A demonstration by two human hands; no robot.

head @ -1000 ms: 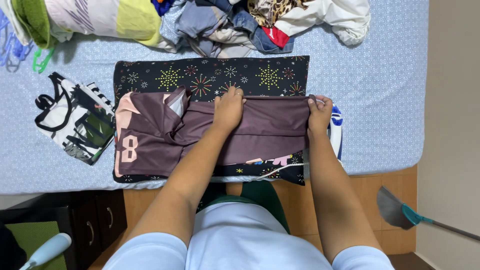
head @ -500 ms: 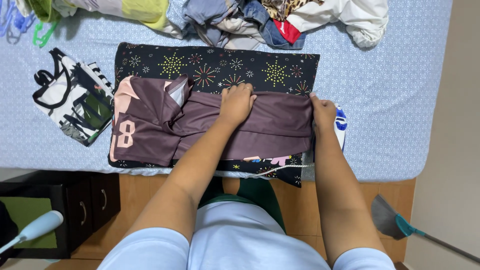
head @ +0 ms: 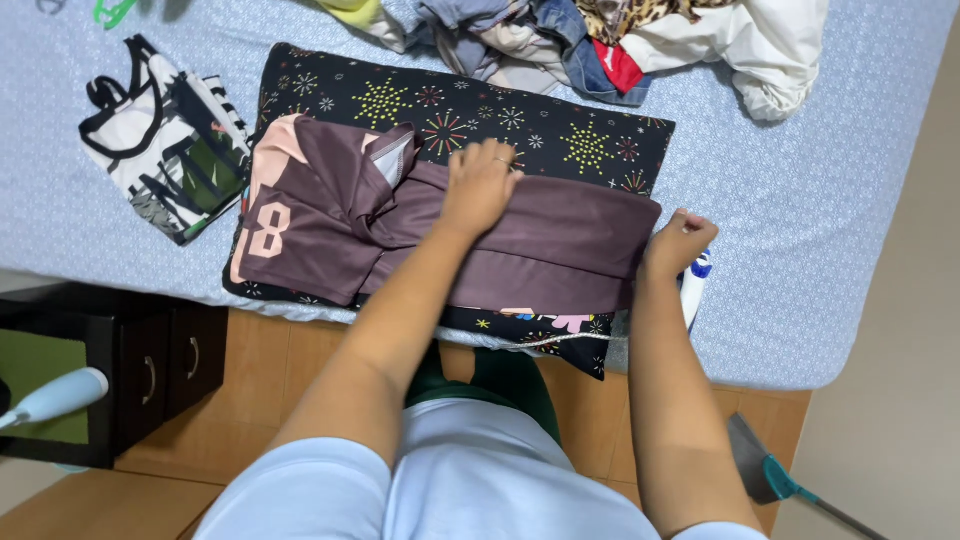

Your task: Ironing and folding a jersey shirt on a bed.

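Since the earlier frame, the left hand [head: 480,185] has slid left along the maroon jersey [head: 420,225], while the right hand [head: 678,240] has drawn in to the garment's right edge.

Largest in view is the bed [head: 800,200] with its pale blue patterned sheet. On it lies a black cloth with firework prints [head: 560,130], and the maroon jersey is spread over that cloth, its pink sleeve and white numeral at the left. Along the far edge sits a pile of mixed clothes [head: 620,40]. A folded black, white and green top [head: 165,165] rests to the left, apart from the jersey.

That left hand lies flat, fingers together, pressing the jersey's middle. Curled, the right hand pinches the jersey's right edge.
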